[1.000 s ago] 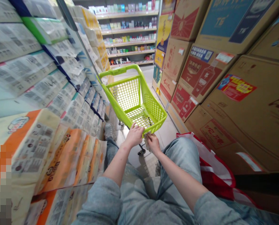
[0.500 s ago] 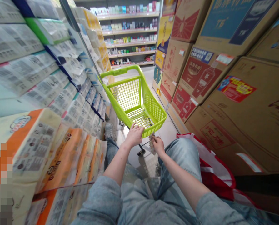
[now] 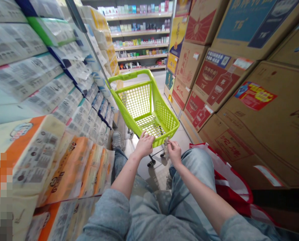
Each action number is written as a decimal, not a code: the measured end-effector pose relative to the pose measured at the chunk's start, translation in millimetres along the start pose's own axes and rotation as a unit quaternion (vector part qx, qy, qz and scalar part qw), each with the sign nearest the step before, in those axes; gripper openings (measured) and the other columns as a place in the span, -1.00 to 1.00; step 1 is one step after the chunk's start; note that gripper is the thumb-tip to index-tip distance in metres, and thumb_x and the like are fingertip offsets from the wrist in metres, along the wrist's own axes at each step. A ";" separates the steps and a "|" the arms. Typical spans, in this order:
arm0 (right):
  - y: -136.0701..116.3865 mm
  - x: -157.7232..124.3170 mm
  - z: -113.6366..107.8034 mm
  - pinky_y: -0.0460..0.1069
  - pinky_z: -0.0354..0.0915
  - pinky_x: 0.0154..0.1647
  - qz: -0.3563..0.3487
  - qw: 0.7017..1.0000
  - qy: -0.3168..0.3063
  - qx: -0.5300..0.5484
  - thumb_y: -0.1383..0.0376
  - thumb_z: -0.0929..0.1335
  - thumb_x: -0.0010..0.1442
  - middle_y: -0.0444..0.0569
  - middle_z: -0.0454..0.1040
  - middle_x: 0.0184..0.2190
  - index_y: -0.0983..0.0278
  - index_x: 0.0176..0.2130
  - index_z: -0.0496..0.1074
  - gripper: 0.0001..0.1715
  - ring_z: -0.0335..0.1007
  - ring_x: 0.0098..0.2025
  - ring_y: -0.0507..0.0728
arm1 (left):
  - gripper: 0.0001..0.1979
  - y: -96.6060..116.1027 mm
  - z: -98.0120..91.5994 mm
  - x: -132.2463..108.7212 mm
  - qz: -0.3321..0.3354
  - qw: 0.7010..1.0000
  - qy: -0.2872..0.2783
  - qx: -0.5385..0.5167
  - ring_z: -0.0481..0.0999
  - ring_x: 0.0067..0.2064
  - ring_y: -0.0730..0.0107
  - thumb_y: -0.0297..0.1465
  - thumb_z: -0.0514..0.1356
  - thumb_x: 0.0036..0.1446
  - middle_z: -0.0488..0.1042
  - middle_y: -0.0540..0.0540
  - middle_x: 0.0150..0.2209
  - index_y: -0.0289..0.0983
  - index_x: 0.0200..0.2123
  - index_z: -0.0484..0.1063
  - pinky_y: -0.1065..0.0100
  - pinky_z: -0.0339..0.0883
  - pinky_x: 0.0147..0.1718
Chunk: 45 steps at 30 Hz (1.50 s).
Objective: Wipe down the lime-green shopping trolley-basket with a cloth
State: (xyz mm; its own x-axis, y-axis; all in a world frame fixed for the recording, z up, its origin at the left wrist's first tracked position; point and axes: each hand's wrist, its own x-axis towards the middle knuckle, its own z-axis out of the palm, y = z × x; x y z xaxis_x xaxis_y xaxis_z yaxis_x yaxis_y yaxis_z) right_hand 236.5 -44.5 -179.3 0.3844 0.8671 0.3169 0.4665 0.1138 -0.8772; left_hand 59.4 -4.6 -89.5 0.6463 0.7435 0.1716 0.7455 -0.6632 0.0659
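Nearest the camera, two bare forearms come out of grey sleeves and reach over bent knees in pale blue denim; the person is low to the tiled floor [image 3: 154, 174] of a narrow shop aisle. The left hand [image 3: 144, 144] lies on the near rim of a lime-green plastic shopping cart [image 3: 164, 117], its grip closed over the edge with the fingers curled into the basket. The right hand [image 3: 174, 149] sits just beside it, to the right and just outside the rim. Its grip is pinched together on a small crumpled greyish wad [image 3: 166, 144]; whether that is cloth or paper I cannot tell. The wad hangs at the cart's near right corner, touching the rim or all but touching it. It lies left of the right hand's fingers and between the two hands, with the right hand the nearer. The cart's long axis runs straight away from the person, handle at the far end. A red and white carrier bag [image 3: 231, 182] slumps by the right knee. Orange and white packs of tissue rolls [image 3: 64, 167] fill the left shelving, printed brown cardboard boxes [image 3: 265, 127] stack up on the right, and far shelves of small boxed goods [image 3: 139, 43] close the aisle
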 end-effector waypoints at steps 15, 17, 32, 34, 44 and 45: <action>-41.6 25.1 10.2 0.11 0.21 0.02 -0.178 0.974 -0.021 -0.135 0.35 0.14 0.24 0.09 0.26 -0.16 0.24 0.08 0.37 -0.53 0.17 -0.07 0.19 | -0.76 11.8 5.7 2.0 -0.013 0.999 0.023 0.029 0.36 -0.13 0.15 -0.51 0.06 -0.03 0.47 -0.13 -0.29 -0.24 -0.22 0.32 0.03 -0.10 0.21; -45.1 17.8 11.5 0.11 0.22 0.01 -0.188 0.972 -0.038 -0.136 0.33 0.15 0.25 0.09 0.27 -0.15 0.23 0.10 0.35 -0.53 0.17 -0.07 0.19 | -0.76 13.2 5.6 1.0 -0.013 0.999 0.027 0.033 0.36 -0.12 0.15 -0.51 0.06 -0.02 0.47 -0.14 -0.29 -0.25 -0.22 0.32 0.03 -0.10 0.21; -4.0 109.8 -43.4 0.08 0.19 -0.10 -0.059 0.971 0.049 -0.227 0.25 0.23 0.19 0.05 0.22 -0.26 0.23 -0.21 0.56 -0.66 0.11 -0.15 0.19 | -0.51 40.3 4.6 -1.8 0.036 0.999 0.031 -0.018 0.32 0.03 0.15 -0.40 0.10 0.07 0.43 -0.19 -0.04 -0.32 0.10 0.20 0.05 -0.08 0.21; -1.1 115.9 -45.3 0.05 0.19 -0.12 -0.034 0.973 0.047 -0.223 0.25 0.24 0.18 0.03 0.21 -0.27 0.22 -0.19 0.56 -0.66 0.13 -0.17 0.17 | -0.55 35.1 1.4 -2.3 0.069 0.997 0.038 -0.023 0.28 0.10 0.19 -0.35 0.08 0.14 0.38 -0.19 0.04 -0.28 0.11 0.22 0.11 -0.01 0.19; 9.1 129.1 -43.3 0.02 0.23 -0.11 0.020 0.984 0.098 -0.148 0.26 0.24 0.15 0.04 0.28 -0.29 0.32 -0.08 0.52 -0.60 0.24 -0.26 0.12 | -0.79 8.1 -5.9 17.0 0.047 0.996 0.069 -0.011 0.38 -0.06 0.33 -0.31 0.06 0.23 0.48 -0.01 -0.23 -0.09 -0.13 0.45 0.02 -0.12 0.23; 9.6 123.7 -41.7 0.02 0.24 -0.12 0.025 0.984 0.109 -0.141 0.26 0.24 0.15 0.04 0.29 -0.30 0.33 -0.06 0.50 -0.58 0.25 -0.28 0.11 | -0.79 9.5 -5.2 18.7 0.046 0.997 0.067 -0.015 0.38 -0.09 0.34 -0.31 0.06 0.23 0.47 0.00 -0.26 -0.08 -0.15 0.46 0.03 -0.11 0.23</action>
State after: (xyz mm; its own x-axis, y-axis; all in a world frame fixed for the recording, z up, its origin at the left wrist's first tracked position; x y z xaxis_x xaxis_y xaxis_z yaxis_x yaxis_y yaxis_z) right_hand 321.7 43.7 -133.4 0.5590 0.7407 0.3727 0.6331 -0.0910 -0.7687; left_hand 77.7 2.6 -80.5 0.6819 0.6633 0.3082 0.6781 -0.7313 0.0735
